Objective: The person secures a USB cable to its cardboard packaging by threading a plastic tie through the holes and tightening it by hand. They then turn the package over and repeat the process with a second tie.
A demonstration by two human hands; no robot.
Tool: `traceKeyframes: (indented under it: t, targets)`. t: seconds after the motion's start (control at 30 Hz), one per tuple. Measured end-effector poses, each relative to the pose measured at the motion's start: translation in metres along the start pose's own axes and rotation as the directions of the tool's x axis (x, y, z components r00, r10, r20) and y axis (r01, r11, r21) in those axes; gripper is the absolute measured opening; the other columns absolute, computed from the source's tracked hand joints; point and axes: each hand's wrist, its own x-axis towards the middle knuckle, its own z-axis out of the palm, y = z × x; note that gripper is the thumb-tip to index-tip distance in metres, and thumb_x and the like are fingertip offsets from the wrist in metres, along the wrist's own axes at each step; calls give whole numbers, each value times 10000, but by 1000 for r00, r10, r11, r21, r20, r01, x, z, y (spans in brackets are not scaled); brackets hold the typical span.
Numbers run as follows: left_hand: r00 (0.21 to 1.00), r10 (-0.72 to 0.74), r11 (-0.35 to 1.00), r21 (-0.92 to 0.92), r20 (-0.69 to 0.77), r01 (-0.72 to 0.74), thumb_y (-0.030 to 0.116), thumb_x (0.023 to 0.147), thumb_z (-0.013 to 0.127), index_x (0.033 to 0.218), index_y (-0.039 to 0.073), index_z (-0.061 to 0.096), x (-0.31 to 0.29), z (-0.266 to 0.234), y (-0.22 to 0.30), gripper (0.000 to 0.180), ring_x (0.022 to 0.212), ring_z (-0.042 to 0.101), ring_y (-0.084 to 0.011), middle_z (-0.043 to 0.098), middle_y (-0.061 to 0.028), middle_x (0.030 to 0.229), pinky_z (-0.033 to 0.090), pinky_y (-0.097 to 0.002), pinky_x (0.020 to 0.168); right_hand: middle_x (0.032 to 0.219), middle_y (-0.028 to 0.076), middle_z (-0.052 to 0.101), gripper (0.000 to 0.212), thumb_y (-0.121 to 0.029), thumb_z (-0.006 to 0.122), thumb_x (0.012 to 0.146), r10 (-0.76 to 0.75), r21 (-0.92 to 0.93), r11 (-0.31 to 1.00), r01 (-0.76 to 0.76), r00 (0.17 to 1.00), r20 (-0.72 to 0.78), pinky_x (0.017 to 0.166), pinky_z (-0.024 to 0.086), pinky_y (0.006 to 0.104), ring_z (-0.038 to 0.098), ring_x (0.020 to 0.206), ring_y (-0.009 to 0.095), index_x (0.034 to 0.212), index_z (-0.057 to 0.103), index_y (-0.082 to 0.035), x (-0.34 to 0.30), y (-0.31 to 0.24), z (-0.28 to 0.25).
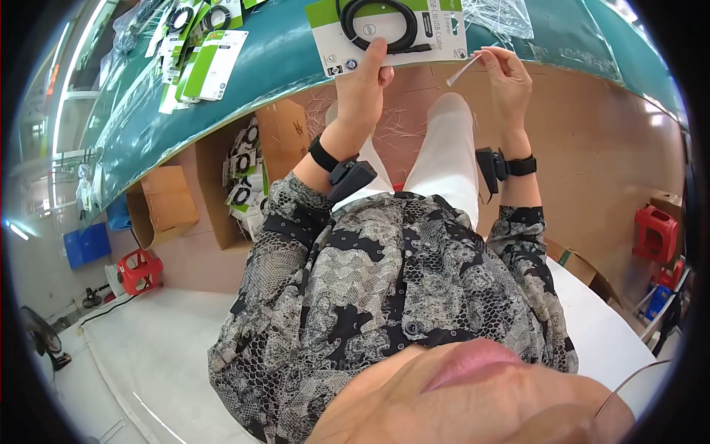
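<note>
You wear a grey-and-black patterned shirt [414,296], and each wrist carries a black strap with a dark block attached. Your left hand [360,95] grips the lower edge of a green-and-white card [381,21], thumb pressed on its printed front and the other fingers mostly behind it. On that card sits a coiled black cable [408,35], its plug end pointing toward your right. The card is up in front of you, over the near edge of the table, and its top runs out of view.

Your right hand [509,83], just beside the card's lower right corner, pinches a thin whitish strip [461,72] between thumb and forefinger (whether the strip's upper end touches the card, you cannot tell from here).

Past your hands is the green-covered table [277,48]. On its left part lies an overlapping heap of similar cards [218,66], some with black coils; on its right part, near the edge, is a clear plastic bag [510,16] with loose pale strips around it.

Below, between your white trousers [444,159], pale scraps [388,115] litter the floor. To your left stands a cardboard box [213,189] holding more carded cables [248,166]. Farther out are a red stool [139,271] on the left and another red stool [654,234] on the right.
</note>
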Motion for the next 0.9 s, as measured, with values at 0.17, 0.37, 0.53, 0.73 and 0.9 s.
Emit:
traceKeyframes:
  t: [0.17, 0.37, 0.53, 0.73, 0.9]
  targets:
    - [986, -105, 966, -224, 128, 132, 207, 879, 690, 904, 116, 554, 5, -6, -2, 166, 595, 401, -95, 534, 30, 779, 355, -248, 563, 882, 28, 658, 109, -9, 615, 893, 45, -26, 999, -43, 995, 90, 737, 506, 216, 641, 818, 104, 999, 643, -9, -19, -8, 20]
    - [917, -307, 743, -538, 256, 399, 207, 905, 652, 935, 85, 557, 6, 2, -1, 157, 583, 377, -93, 554, 11, 806, 340, -245, 549, 876, 19, 634, 110, 4, 647, 856, -25, -46, 998, 37, 969, 244, 693, 506, 217, 629, 783, 96, 963, 663, -9, -34, -38, 36]
    - [853, -206, 608, -621, 479, 495, 215, 924, 601, 990, 62, 559, 21, -29, -29, 171, 700, 513, -154, 581, -44, 851, 426, -303, 653, 874, 26, 630, 93, 9, 664, 832, -237, -209, 935, 288, 942, 237, 667, 502, 212, 619, 755, 93, 921, 682, -9, -35, -44, 50]
    - [905, -349, 720, -548, 245, 426, 274, 961, 555, 967, 65, 569, -1, 10, -5, 209, 543, 425, -101, 547, -16, 702, 356, -241, 527, 874, 32, 634, 101, -3, 677, 826, -237, -211, 935, 286, 945, 226, 658, 501, 213, 619, 739, 92, 925, 689, -13, -32, -38, 54]
    - [888, -336, 723, -520, 312, 456, 263, 947, 575, 1018, 51, 561, -3, 4, -1, 224, 560, 405, -100, 574, -25, 800, 353, -245, 532, 841, 42, 634, 95, 16, 676, 799, -249, -183, 940, 287, 947, 201, 630, 505, 234, 628, 710, 118, 890, 682, -11, -32, -41, 61]
